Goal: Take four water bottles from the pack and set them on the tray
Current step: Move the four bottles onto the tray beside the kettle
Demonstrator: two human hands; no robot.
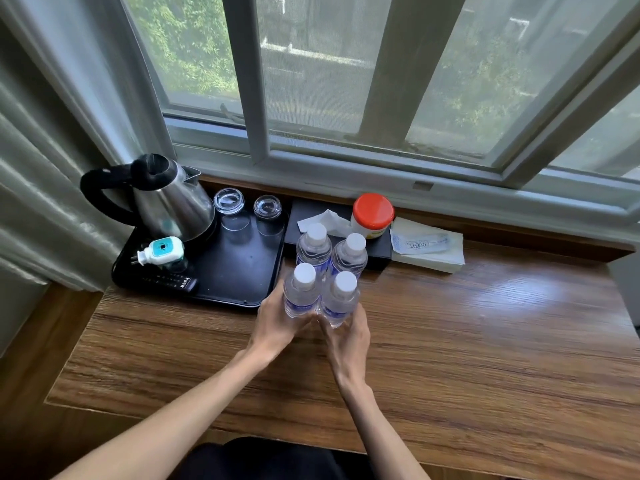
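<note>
Cupping the near pair of a four-bottle cluster, both hands meet at the bottles' bases on the wooden tabletop (485, 341). The left hand (277, 323) wraps its fingers (275, 299) half-curled around the near-left water bottle (302, 292); the right hand (346, 337) curls its fingers (356, 317) likewise around the near-right water bottle (341, 301). Just beyond the fingertips stand the far-left bottle (313, 245) and far-right bottle (349, 254), touching the near pair. All four have white caps and blue labels whose writing is too blurred to read. The black tray (239, 275) lies just left of the left fingers, carrying a steel kettle (169, 202), two upturned glasses (247, 204), a plug-in device (161, 251) and a remote control (171, 281). Past the bottles sits a red-lidded jar (373, 214).
</note>
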